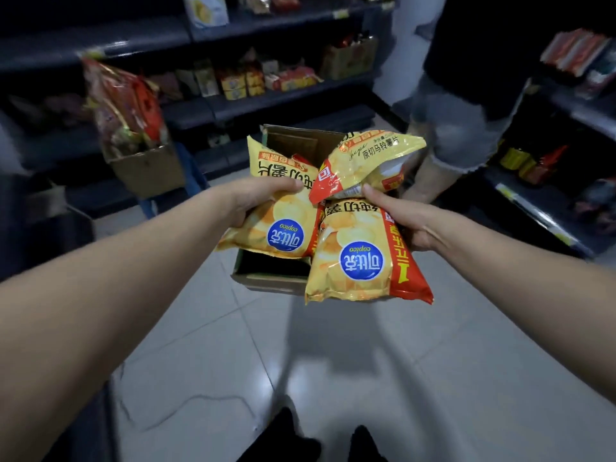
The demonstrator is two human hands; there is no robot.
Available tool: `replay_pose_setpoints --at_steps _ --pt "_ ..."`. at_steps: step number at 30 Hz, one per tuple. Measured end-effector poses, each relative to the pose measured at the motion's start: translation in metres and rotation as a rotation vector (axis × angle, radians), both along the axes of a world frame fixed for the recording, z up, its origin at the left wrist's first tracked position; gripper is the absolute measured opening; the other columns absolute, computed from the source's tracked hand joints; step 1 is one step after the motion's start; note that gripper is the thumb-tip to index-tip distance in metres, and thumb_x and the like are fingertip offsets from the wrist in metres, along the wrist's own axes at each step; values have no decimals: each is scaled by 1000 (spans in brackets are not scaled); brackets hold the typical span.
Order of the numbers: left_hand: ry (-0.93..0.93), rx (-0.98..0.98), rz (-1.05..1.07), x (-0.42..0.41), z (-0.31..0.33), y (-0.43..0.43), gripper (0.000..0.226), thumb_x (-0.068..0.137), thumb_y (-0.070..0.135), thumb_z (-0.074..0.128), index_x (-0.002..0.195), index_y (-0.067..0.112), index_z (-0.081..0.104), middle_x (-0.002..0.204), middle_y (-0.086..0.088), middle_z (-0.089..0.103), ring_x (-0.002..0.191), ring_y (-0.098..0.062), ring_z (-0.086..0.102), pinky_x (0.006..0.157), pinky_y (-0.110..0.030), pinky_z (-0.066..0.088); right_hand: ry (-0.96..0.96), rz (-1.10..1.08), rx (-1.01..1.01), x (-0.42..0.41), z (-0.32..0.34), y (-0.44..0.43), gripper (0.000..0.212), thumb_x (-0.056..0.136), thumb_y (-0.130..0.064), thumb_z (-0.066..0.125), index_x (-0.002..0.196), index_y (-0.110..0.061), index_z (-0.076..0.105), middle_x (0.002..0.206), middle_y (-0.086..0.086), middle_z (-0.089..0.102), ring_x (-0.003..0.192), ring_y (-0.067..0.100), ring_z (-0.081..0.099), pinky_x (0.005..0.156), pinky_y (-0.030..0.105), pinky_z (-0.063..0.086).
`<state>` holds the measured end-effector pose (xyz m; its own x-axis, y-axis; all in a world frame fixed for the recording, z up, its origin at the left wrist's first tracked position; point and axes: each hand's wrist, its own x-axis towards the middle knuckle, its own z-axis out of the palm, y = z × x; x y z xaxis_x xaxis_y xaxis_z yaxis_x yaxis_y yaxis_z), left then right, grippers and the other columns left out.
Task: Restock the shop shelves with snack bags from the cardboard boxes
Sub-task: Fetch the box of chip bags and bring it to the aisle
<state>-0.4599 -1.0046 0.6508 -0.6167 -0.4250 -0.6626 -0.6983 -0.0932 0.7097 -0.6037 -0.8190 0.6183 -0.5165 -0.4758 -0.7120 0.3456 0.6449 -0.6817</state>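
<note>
Above the open cardboard box (295,146) on the floor (333,361), the left hand (258,201) grips 1 yellow chip bag (283,228), fingers clenched round its edge; the right hand (408,218) clutches 2 more, thumb pinning the upper bag (373,161) over the lower bag (356,265). Stocked shelves (266,101) stand behind.

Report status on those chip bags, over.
Left grip holds one yellow chip bag. Right grip holds two: lower bag, upper bag. Open cardboard box below. Person ahead, right side of aisle.
</note>
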Motion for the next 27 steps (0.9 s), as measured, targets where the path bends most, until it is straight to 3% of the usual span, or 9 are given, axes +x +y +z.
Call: replay_pose_setpoints --at_steps 5,10,18,23,27 --pt "-24 29 168 21 -9 -93 28 81 42 67 95 19 60 61 2 73 52 -15 70 47 -24 55 4 162 -1 -3 -7 -115 110 23 -73 77 116 -16 58 105 12 72 101 34 67 101 58 40" --pt "-24 58 301 21 -22 -163 26 80 41 68 90 18 62 76 -2 73 70 -20 69 67 -30 56 -4 296 17 -20 -14 -204 102 34 -73 73 116 -14 59 105 13 72 100 35 67 102 58 40" --pt "-8 91 451 -37 -39 -269 26 81 40 67 93 18 60 77 -2 72 55 -15 69 50 -24 54 18 463 40 -98 -26 -340 103 33 -74 71 115 -14 58 105 13 72 102 35 66 103 59 38" --pt "21 125 481 -80 -57 -337 29 82 39 66 100 18 59 84 -2 71 69 -18 69 60 -28 55 34 503 74 -150 -32 -417 104 31 -73 72 117 -16 57 103 12 72 99 34 67 102 59 39" --pt "49 167 500 -111 -76 -392 27 82 38 67 98 17 62 74 -1 74 59 -16 71 54 -26 56 26 509 126 -186 -48 -476 114 20 -76 77 116 -18 60 103 12 73 100 35 67 102 59 39"
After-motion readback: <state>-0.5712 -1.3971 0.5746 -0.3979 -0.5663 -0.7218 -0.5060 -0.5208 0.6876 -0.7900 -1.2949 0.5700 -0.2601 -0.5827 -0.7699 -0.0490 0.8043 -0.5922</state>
